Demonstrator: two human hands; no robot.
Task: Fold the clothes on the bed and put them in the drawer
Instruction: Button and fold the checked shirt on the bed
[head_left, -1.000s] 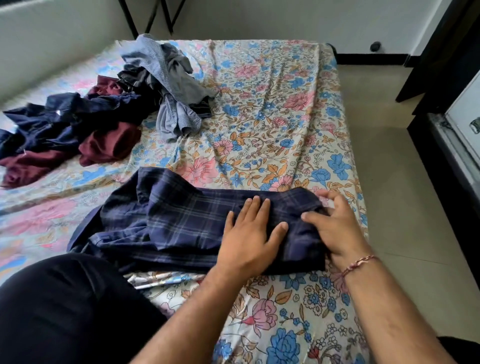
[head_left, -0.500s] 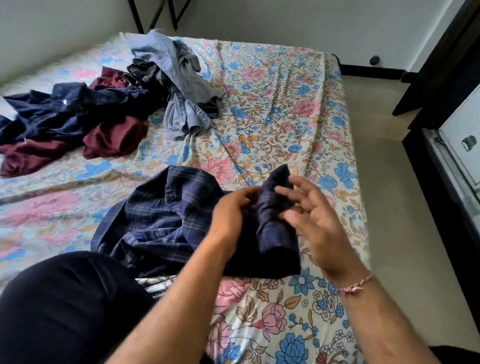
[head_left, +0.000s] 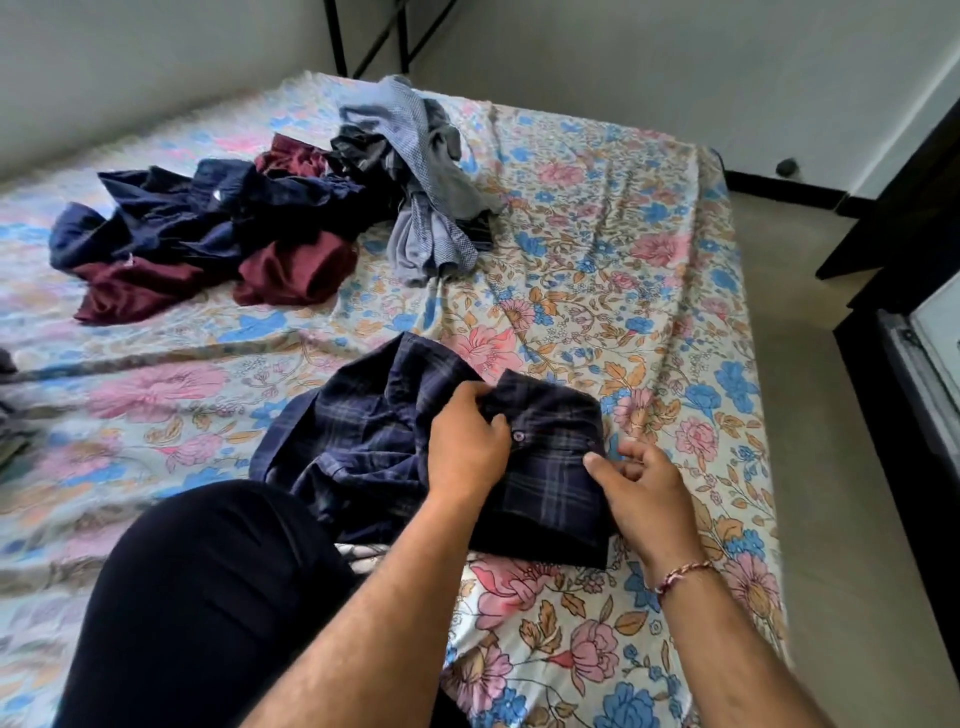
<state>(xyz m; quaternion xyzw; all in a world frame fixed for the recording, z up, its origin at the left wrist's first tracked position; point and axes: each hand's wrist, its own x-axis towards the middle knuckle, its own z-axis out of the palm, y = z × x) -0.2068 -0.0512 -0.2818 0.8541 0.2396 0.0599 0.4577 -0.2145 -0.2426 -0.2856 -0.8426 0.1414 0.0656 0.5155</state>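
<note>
A navy plaid shirt (head_left: 358, 441) lies partly folded near the front edge of the floral bed (head_left: 597, 270). My left hand (head_left: 465, 441) grips a fold of the shirt near its button, fingers curled into the cloth. My right hand (head_left: 639, 488) pinches the shirt's right edge between thumb and fingers. The folded right part rests flat on the sheet. A pile of unfolded clothes lies further back: navy garments (head_left: 208, 213), maroon ones (head_left: 291, 270) and a grey-blue shirt (head_left: 431, 171).
My knee in dark trousers (head_left: 208, 597) rests on the bed at front left. Tiled floor (head_left: 831, 415) runs along the bed's right side. Dark furniture with a pale panel (head_left: 935, 322) stands at the right edge. A black metal frame (head_left: 374, 31) leans by the back wall.
Both hands went from pressing the plaid shirt flat to lifting its right end and folding it over. Now that end lies folded, with both hands holding the cloth.
</note>
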